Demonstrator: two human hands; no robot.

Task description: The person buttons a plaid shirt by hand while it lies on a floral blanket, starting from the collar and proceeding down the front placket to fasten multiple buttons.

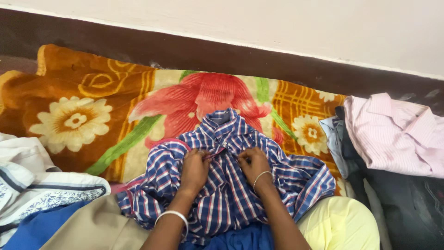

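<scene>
**Q:** Which step is in hand, and where is the garment?

**A:** The checked shirt lies front-up on the floral blanket, collar toward the wall and lower part drawn into the person's lap. Both hands meet at its front opening, just below the collar. Judged from that, the front is being closed or aligned near the top.

**Q:** What is the state of the hands, left to right?

**A:** The left hand has its fingers curled down and pinches the left front edge of the shirt. The right hand is curled likewise and nips the opposite edge. The two are nearly touching. Whether a button sits between the fingertips cannot be told.

**Q:** What does the next move call for?

**A:** Probably fine fingertip work. Both edges must stay lapped and flat while the grip shifts down the placket.

**Q:** What lies around, left to right?

**A:** A white patterned cloth lies far left, with a blue cloth and a beige cloth beside it. To the right are a yellow cloth, a pink striped shirt and a dark garment under it.

**Q:** Are there any obstructions?

**A:** No object lies between the hands. The sleeves are bunched at both sides, and the beige cloth touches the shirt's left hem.
</scene>
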